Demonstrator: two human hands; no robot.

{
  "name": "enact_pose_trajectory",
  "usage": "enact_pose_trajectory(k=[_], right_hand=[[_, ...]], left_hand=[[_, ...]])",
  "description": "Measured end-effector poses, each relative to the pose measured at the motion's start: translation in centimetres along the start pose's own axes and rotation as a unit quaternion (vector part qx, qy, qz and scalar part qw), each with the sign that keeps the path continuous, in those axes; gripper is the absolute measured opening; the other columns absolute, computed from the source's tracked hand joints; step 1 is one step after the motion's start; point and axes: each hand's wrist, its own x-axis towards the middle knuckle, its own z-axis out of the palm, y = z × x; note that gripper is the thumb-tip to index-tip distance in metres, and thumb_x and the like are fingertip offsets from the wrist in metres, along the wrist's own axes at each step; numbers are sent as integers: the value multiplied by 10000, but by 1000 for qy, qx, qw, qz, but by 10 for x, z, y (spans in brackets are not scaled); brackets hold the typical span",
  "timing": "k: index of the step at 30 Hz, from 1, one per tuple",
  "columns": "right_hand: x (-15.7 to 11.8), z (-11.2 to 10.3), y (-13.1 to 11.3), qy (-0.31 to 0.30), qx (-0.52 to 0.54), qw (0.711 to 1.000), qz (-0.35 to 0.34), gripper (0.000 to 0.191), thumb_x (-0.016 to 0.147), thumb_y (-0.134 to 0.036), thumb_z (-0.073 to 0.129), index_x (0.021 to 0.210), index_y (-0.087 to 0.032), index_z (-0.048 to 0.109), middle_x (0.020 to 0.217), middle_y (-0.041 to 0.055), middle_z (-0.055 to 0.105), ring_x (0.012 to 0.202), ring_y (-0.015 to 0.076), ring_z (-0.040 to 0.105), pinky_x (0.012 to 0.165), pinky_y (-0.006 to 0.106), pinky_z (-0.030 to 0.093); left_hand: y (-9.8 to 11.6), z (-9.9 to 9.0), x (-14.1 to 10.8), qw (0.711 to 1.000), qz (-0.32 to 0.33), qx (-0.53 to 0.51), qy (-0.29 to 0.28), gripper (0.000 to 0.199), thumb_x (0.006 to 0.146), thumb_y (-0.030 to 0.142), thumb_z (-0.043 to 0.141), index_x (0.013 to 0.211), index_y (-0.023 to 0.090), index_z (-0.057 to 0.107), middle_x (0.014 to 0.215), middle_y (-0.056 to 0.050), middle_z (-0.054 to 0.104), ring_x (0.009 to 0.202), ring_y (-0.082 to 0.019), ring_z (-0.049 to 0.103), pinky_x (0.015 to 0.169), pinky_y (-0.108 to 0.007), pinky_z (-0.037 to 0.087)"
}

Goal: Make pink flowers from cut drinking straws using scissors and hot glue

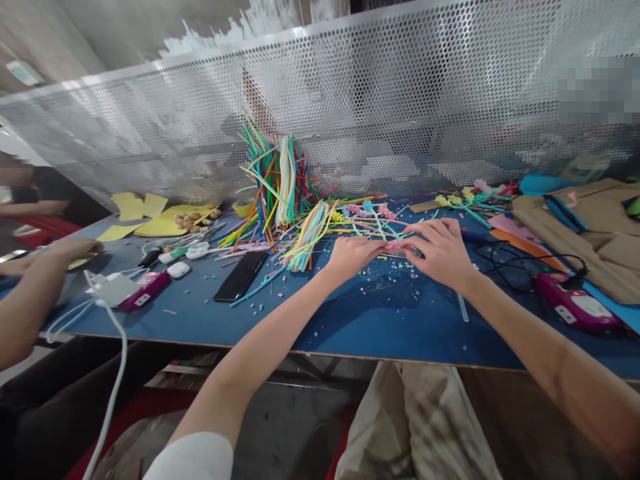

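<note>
Above the blue table (350, 323), my left hand (353, 257) is closed, fingertips pinched on one end of a short pink pipe cleaner (395, 245). Thumb and forefinger of my right hand (443, 250) pinch its other end, with the remaining fingers raised and bent. Fingers hide part of the piece. Just behind my hands lie pipe cleaner flowers (367, 207) in pink, blue and yellow on green stems. A loose bundle of pastel pipe cleaners (311, 233) rests to the left of my left hand. Small coloured clippings (395, 283) are scattered below my hands.
Tall pipe cleaner bundles (285, 183) lean by a perforated metal screen (400, 100). A black phone (241, 276) lies left, beyond it a purple device (145, 291) with white cables. Another purple device (577, 303) and cardboard (555, 227) sit right. A co-worker's hand (75, 252) is far left.
</note>
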Motion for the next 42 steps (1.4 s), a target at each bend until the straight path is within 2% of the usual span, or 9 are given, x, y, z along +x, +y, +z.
enact_pose_trajectory(k=[4,11,17,26,35,42], right_hand=[[0,0,-1,-11,-18,1000,-13,194,997,-312,534,999,-252,719,1232,36,698,1105,247,559,995,476,277],[1,2,-6,-3,-17,1000,10,188,1002,-311,531,979,-222,695,1199,50,706,1123,260,527,996,483,262],[1,1,-8,-12,-14,1000,24,225,1011,-334,515,1018,-187,685,1199,97,704,1101,263,516,996,460,232],[3,-5,-5,6,-56,998,25,206,1012,-333,520,1001,-195,673,1211,91,708,1110,268,540,1012,485,194],[2,-5,-6,14,-57,998,12,199,1011,-296,513,1009,-204,689,1233,91,701,1110,268,537,999,481,208],[0,-1,-8,18,-61,998,15,201,1001,-322,535,1021,-195,691,1267,89,676,1142,280,470,987,440,268]], left_hand=[[1,-1,0,1000,2,-2,-5,321,1017,449,506,1116,280,760,807,-31,765,728,-130,701,625,-226,432],[2,0,-1,1000,-11,5,4,321,1003,508,509,1087,345,773,783,-8,777,625,-128,678,567,-243,388],[4,0,0,1000,-11,14,18,330,1010,499,496,1065,341,780,743,-14,770,606,-130,677,547,-254,368],[2,3,0,998,-50,-2,37,335,992,524,521,1096,335,778,771,-17,777,630,-131,678,573,-236,379],[2,0,0,998,-39,-8,41,336,999,506,518,1082,319,785,755,-19,773,624,-123,679,567,-231,386],[4,-1,0,999,-38,-7,28,315,996,500,526,1089,337,778,782,-10,782,631,-132,692,547,-242,361]])
